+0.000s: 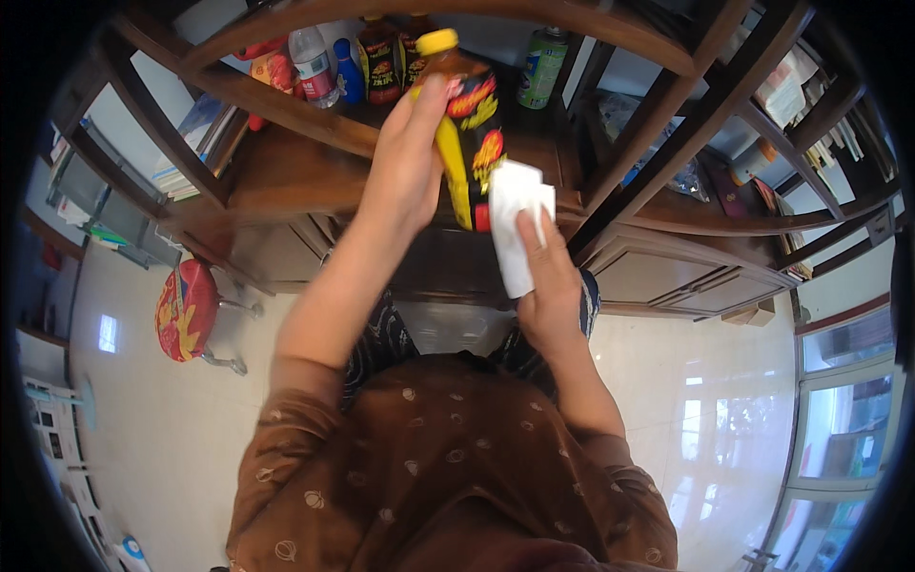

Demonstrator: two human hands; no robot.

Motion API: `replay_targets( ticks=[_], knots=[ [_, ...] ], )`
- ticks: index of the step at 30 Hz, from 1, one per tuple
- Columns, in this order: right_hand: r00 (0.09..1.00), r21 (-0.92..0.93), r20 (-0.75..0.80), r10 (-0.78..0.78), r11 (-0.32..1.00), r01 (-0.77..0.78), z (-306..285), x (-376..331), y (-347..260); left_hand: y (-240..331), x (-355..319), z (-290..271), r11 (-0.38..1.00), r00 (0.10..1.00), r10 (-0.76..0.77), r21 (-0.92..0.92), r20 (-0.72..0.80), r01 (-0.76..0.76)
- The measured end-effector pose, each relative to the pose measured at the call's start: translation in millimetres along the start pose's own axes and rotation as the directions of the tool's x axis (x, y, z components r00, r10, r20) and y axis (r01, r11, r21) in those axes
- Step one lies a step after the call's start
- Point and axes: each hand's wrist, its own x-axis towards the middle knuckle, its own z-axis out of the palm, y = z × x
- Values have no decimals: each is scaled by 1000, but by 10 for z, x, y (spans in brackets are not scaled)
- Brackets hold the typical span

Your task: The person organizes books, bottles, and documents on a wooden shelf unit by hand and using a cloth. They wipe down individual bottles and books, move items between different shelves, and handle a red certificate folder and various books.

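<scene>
My left hand (pixel 412 153) is wrapped round a bottle of dark drink (pixel 469 133) with a yellow cap and a black, yellow and red label. The bottle is tilted, cap up and away from me, in front of a wooden shelf (pixel 315 172). In my right hand (pixel 551 296) is a folded white tissue (pixel 518 229), pinched between thumb and fingers. The tissue is at the lower right side of the bottle; whether it touches the label I cannot tell. Some fingers of both hands are hidden behind what they hold.
On the shelf stand similar bottles (pixel 381 62), a clear bottle (pixel 313 65), a blue pin-shaped object (pixel 347 71) and a green can (pixel 542 69). Curved wooden bars (pixel 648 124) frame the compartments. Cabinet doors (pixel 686 272) lie below. A red-covered stool (pixel 186 310) stands at left.
</scene>
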Motion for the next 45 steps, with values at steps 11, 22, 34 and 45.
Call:
replay_targets(
  ticks=[11,22,34,45],
  knots=[
    [990,84,-135,29,996,-18,-437,-87,177,-857,2017,-209,786,997,60,619,-52,-15],
    [985,142,-79,150,980,-138,-558,-297,401,-1128,2395,-700,743,967,232,624,103,-244],
    [997,160,-15,74,985,-70,-494,-305,381,-1079,2489,-950,-532,635,496,785,592,-317],
    [988,150,-39,148,979,-141,-598,-349,378,-2103,2496,-31,253,869,418,884,266,-393]
  ],
)
